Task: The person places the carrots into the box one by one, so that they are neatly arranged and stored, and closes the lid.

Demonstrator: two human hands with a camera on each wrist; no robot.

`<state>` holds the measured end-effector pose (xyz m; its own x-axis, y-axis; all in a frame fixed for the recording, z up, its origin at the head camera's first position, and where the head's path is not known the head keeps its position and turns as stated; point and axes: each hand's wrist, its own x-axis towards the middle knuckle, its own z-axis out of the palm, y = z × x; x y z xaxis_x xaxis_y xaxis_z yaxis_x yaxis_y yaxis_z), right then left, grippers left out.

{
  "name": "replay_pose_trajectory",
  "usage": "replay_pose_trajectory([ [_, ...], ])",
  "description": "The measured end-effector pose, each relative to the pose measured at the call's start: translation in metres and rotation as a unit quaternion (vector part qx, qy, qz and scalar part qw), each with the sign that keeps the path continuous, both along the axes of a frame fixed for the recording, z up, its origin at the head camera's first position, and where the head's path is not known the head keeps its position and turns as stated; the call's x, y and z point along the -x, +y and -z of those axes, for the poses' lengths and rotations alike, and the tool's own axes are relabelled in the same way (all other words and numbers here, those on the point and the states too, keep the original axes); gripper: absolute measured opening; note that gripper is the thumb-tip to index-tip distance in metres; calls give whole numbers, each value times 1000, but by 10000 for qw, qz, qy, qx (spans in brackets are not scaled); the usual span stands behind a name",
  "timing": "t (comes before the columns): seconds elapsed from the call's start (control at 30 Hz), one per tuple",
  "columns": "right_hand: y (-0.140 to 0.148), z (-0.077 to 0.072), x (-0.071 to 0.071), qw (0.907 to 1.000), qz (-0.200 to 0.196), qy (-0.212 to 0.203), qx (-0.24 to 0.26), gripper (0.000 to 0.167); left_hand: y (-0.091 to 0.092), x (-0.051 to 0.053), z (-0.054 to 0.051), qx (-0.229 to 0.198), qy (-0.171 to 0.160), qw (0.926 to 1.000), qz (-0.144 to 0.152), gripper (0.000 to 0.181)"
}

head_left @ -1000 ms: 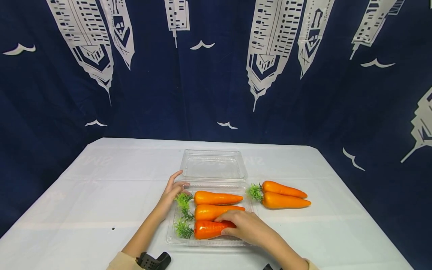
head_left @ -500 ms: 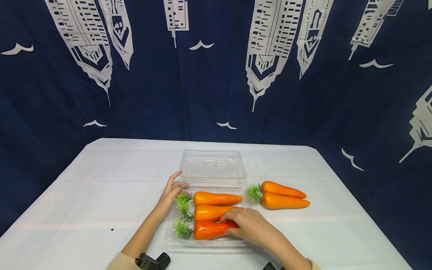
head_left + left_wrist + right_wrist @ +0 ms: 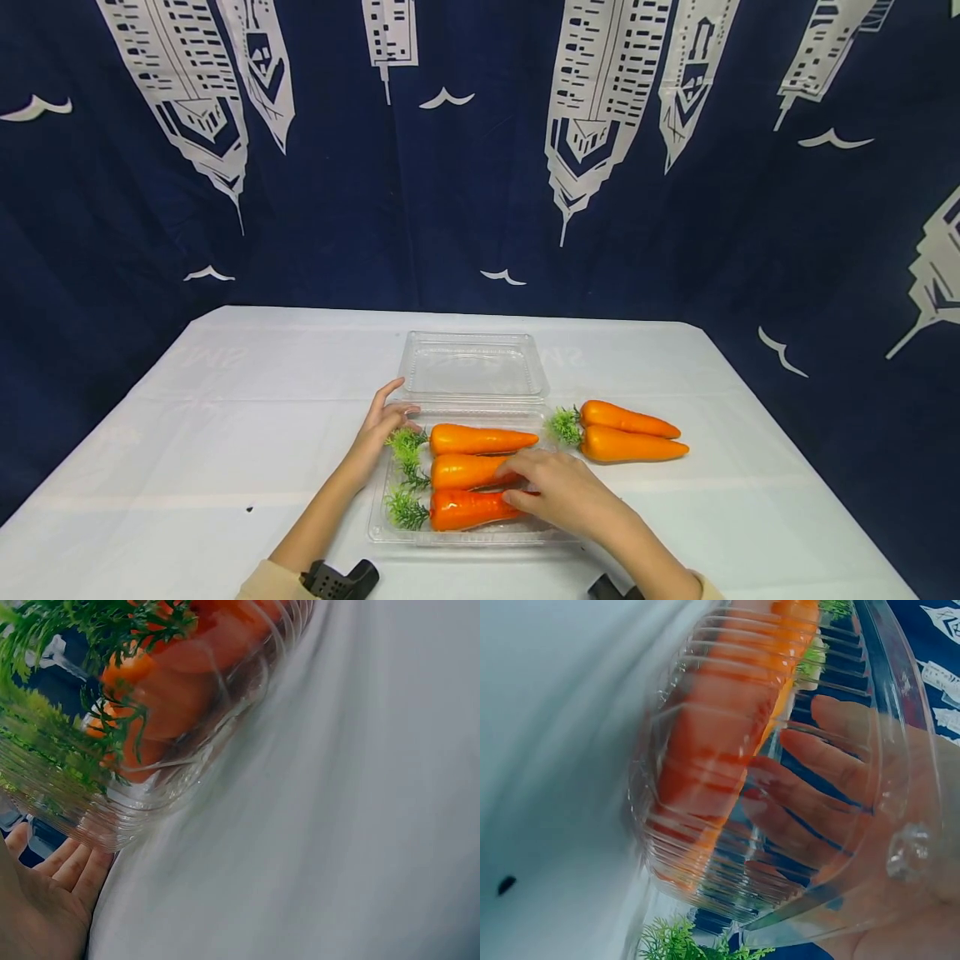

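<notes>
Three orange carrots with green tops lie side by side in a clear plastic clamshell container (image 3: pixel 450 540): a front carrot (image 3: pixel 461 510), a middle carrot (image 3: pixel 461 472) and a back carrot (image 3: pixel 480 439). My right hand (image 3: pixel 558 487) is over the tips of the front and middle carrots, thumb by the front one. In the right wrist view, its fingers (image 3: pixel 829 757) are loosely spread behind the ribbed wall, gripping nothing. My left hand (image 3: pixel 375 433) rests at the container's back left corner. In the left wrist view, its extended fingers (image 3: pixel 71 866) lie against the container's wall.
The container's lid (image 3: pixel 472 367) lies folded back behind it. To the right, two more carrots, a rear carrot (image 3: pixel 630 419) and a nearer carrot (image 3: pixel 633 446), lie on the white table (image 3: pixel 262 400). A dark blue printed cloth (image 3: pixel 337 208) hangs behind.
My right hand has loosened from the front carrot, rising slightly and shifting right and back, so its fingers now lie over the middle carrot. My left hand has stayed in place.
</notes>
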<state>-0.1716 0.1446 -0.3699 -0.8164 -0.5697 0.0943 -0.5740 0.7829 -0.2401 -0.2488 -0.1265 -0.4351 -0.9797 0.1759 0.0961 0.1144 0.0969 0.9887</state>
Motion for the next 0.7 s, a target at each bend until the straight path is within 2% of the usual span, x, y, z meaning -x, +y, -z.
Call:
replay_pose_trajectory([
  [0.17, 0, -1, 0, 9999, 68, 144, 48, 26, 0, 0, 1, -23, 23, 10000, -11, 60],
  [0.4, 1, -4, 2, 9994, 214, 45, 270, 27, 0, 1, 2, -93, 16, 10000, 24, 60],
  [0.7, 3, -6, 4, 9976, 260, 486, 417, 24, 0, 0, -1, -113, -27, 9999, 57, 60],
])
